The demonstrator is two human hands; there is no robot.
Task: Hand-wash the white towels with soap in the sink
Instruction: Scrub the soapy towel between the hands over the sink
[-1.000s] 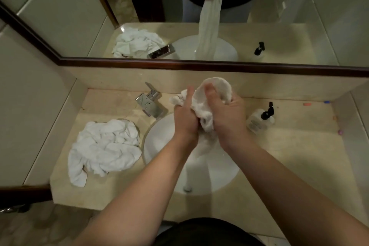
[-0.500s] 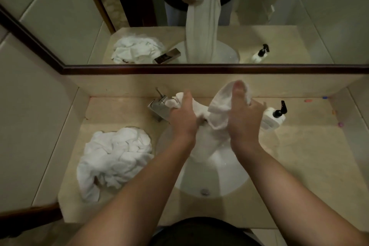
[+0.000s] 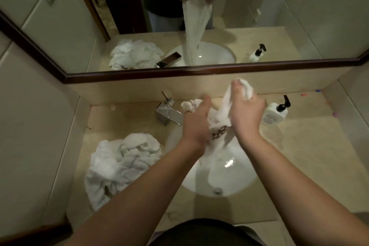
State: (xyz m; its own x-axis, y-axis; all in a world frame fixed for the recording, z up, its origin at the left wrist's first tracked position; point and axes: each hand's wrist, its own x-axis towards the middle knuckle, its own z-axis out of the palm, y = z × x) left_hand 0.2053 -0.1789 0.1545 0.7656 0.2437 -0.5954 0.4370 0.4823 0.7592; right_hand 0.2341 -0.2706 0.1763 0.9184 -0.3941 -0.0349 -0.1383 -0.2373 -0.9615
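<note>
Both hands, the left hand point(image 3: 194, 124) and the right hand point(image 3: 246, 114), grip a white towel point(image 3: 221, 114) over the sink point(image 3: 235, 177), with more towels point(image 3: 121, 164) piled on the left

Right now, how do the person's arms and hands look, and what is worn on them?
Both forearms are bare up to the frame edge: no sleeves show. The left hand and the right hand wear no gloves, and no ring, watch or bracelet is visible. Below, the person wears a dark top.

Both forearms reach forward; left hand point(image 3: 194, 124) and right hand point(image 3: 246, 112) — fingers curled, gripping.
</note>
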